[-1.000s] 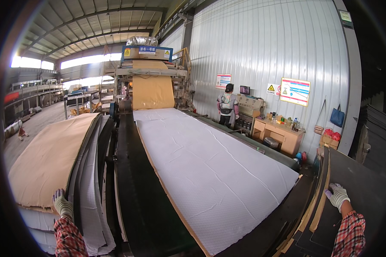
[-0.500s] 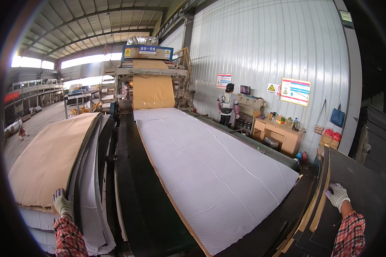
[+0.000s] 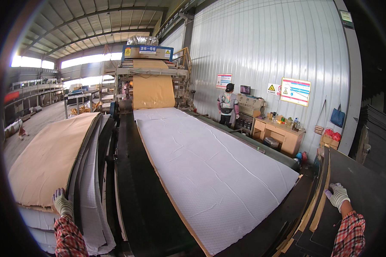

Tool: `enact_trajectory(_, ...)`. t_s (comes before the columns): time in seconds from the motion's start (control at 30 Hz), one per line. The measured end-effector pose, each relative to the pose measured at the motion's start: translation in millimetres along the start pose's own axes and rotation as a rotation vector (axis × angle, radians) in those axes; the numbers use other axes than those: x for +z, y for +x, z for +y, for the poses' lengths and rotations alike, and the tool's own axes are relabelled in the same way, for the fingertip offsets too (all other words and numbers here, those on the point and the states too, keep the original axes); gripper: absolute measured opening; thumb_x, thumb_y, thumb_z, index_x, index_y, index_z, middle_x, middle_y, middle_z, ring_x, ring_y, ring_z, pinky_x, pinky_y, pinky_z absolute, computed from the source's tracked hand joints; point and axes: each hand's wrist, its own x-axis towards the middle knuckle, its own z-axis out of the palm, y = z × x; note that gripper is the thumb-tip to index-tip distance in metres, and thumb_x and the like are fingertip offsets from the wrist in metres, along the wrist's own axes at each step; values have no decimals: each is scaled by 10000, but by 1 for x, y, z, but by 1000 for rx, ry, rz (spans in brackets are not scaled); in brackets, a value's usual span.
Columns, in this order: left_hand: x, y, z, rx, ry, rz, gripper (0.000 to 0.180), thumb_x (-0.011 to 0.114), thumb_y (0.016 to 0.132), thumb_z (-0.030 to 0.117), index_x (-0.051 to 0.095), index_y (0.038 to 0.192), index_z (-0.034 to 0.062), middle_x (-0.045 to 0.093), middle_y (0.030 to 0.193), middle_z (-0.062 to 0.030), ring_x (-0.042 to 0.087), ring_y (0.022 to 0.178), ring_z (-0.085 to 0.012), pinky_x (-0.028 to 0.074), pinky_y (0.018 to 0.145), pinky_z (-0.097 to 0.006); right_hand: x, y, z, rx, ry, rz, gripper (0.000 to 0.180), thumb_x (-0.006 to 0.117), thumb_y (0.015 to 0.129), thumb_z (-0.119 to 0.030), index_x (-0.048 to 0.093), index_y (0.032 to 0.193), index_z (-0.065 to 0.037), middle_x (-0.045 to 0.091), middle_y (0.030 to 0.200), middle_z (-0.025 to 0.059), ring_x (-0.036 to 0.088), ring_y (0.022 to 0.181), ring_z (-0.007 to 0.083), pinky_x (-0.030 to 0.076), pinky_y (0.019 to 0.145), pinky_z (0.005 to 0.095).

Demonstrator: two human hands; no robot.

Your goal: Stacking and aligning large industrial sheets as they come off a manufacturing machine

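In a striped glove, my left hand [image 3: 63, 204] rests on the near corner of a tan sheet [image 3: 51, 160] with its fingers extended. That sheet tops a stack at the left, where white and dark sheets [image 3: 88, 201] hang down its side. My right hand [image 3: 338, 195], also gloved, lies on a stack of black sheets [image 3: 360, 175] with tan edges at the right, its fingers stretched toward the stack's inner edge. Between the two stacks a long white quilted sheet [image 3: 218, 171] with creases lies on a dark conveyor belt [image 3: 148, 205]. Neither hand touches it.
A large machine [image 3: 150, 70] at the far end has a tan web [image 3: 153, 90] coming down onto the belt. Beyond the belt's right side, a person [image 3: 228, 106] stands at a control console [image 3: 249, 105]. A wooden desk [image 3: 283, 132] with small items is closer, along the metal wall.
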Motion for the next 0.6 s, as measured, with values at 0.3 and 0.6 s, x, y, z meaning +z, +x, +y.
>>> enact_trajectory(0.3,3,0,-2,3,3,19,505,647,704,258,539,1131,10,525,1188,-174,464,1137,-303,302,1017,-423,-1,-1,-2,-12,-8,29,447,550,814,-343,545,1127,-24,527,1129,218,522,1031,377,428,878,411)
enact_trajectory(0.6,4,0,-3,11,0,29,491,646,705,255,540,1119,13,531,1172,-168,467,1127,-303,313,1002,-424,2,0,1,-14,-19,40,443,553,812,-350,554,1113,-25,526,1125,218,524,1018,385,431,871,415)
